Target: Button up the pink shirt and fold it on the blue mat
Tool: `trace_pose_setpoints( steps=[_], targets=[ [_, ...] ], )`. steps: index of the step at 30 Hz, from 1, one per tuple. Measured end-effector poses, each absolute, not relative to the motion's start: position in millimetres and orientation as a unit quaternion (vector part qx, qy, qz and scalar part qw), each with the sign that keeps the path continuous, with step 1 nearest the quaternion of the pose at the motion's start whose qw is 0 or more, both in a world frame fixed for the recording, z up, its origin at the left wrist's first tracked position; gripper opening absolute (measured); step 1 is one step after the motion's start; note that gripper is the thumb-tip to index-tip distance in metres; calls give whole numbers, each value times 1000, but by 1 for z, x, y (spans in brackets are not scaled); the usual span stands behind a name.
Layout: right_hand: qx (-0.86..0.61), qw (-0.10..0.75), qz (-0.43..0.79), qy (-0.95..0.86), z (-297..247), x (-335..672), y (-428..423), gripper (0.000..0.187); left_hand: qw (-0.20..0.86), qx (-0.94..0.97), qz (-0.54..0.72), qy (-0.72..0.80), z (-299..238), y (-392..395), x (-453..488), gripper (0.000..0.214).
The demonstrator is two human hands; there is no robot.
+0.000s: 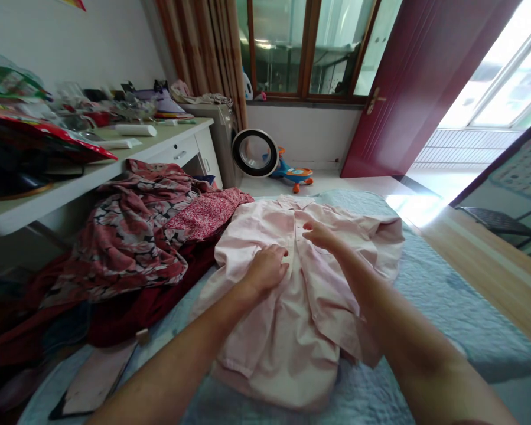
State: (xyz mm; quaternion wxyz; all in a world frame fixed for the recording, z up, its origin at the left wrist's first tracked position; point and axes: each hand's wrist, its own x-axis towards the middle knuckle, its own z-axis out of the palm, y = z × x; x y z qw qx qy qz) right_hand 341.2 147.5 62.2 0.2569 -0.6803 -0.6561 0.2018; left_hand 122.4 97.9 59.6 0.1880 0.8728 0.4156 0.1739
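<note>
A pale pink button-up shirt [265, 330] lies front side up, with its collar at the far end and its front placket partly apart. My left hand [267, 268] rests on the shirt's front, left of the placket, its thumb and forefinger apart. On the other side, my right hand [321, 236] is closed at the upper placket edge, thumb and fingertips pinched on the cloth. The shirt's sleeve on the right is bunched and folded. Below the shirt is a light blue quilted bed cover [437, 289].
Crumpled floral clothes [136, 230] and a dark red cloth [136, 307] are heaped at left. Near them lies a phone-like flat case [97, 378]. A cluttered white desk [189, 141], an open-doored washing machine [223, 133], a blue-orange toy [294, 172] and a red door [407, 88] stand beyond.
</note>
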Motion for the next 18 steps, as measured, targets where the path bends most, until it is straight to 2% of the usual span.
trace_pose_setpoints(
  steps=[3, 7, 10, 12, 14, 18],
  targets=[
    [-679, 187, 146, -694, 93, 331, 94, 10, 114, 884, 178, 418, 61, 54, 105, 17],
    [-662, 151, 138, -721, 112, 312, 7, 11, 138, 878, 140, 438, 44, 4, 85, 16],
    [-643, 123, 155, -740, 95, 307, -40, 15, 149, 870, 119, 455, 28, -13, 73, 35],
    [-626, 114, 165, -754, 73, 310, -56, 25, 171, 865, 122, 455, 21, -15, 65, 51],
    [-634, 113, 171, -746, 51, 316, -61, 30, 209, 860, 131, 446, 18, -12, 58, 57],
    [-676, 118, 192, -702, 32, 325, -59, 11, 295, 824, 150, 460, 23, -1, 46, 54]
  ],
)
